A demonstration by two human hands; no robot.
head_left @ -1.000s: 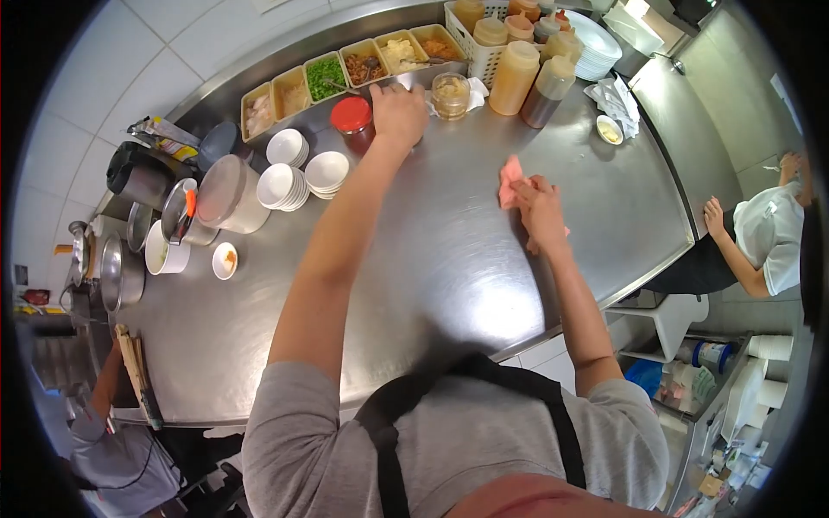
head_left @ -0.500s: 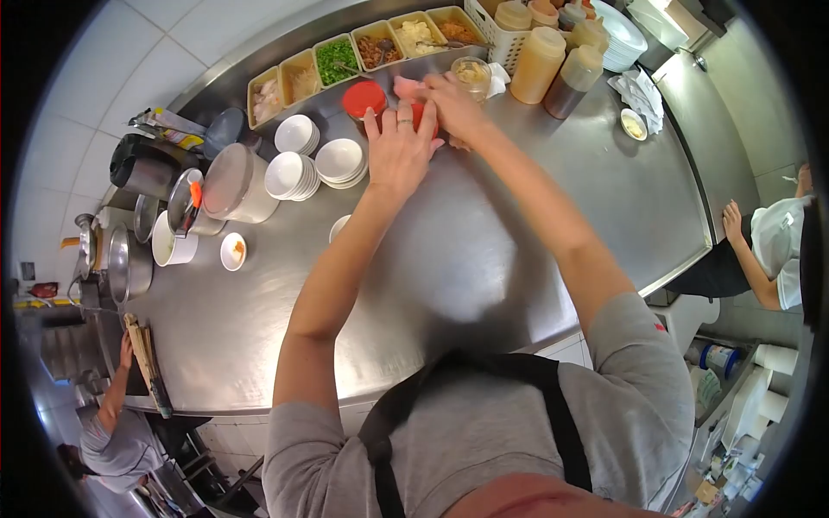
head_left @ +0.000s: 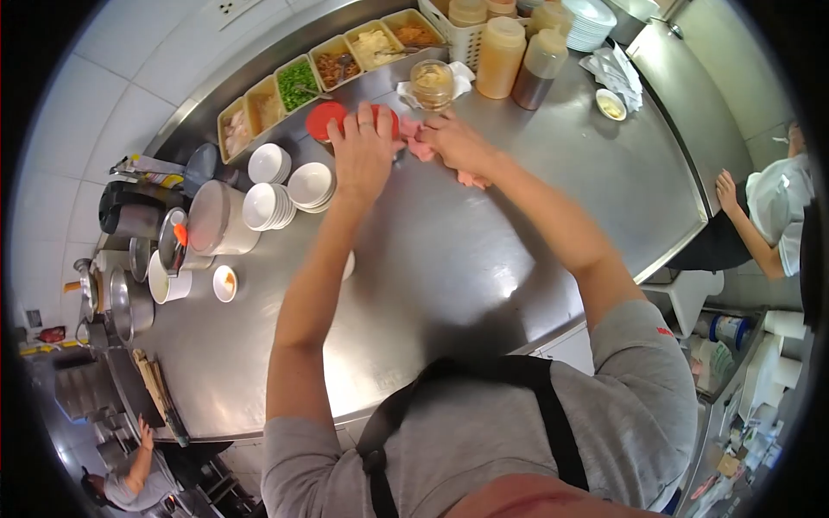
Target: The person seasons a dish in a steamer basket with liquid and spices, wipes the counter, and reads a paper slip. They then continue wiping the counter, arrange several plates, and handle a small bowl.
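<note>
My left hand (head_left: 363,160) grips a red-lidded jar (head_left: 390,123) from above, its fingers over the lid and the thumb along the right side. Close by on the left stands a second red lid (head_left: 325,120), partly behind my fingers. My right hand (head_left: 460,145) is closed around a crumpled pink cloth (head_left: 418,145), which sticks out on both sides of the fist and lies against the jar's right side. Just behind that hand, an open glass jar (head_left: 431,85) with pale contents rests on white paper.
Topping trays (head_left: 298,84) line the back. Stacked white bowls (head_left: 269,205) and a lidded tub (head_left: 221,216) stand left; sauce bottles (head_left: 500,59), plates (head_left: 592,26) and a small bowl (head_left: 610,105) right. Other people stand at the far left and right (head_left: 760,207).
My right hand and the pink cloth have come from behind the jar to its right side, nearer me. My left hand stays on the jar. The view has shifted slightly.
</note>
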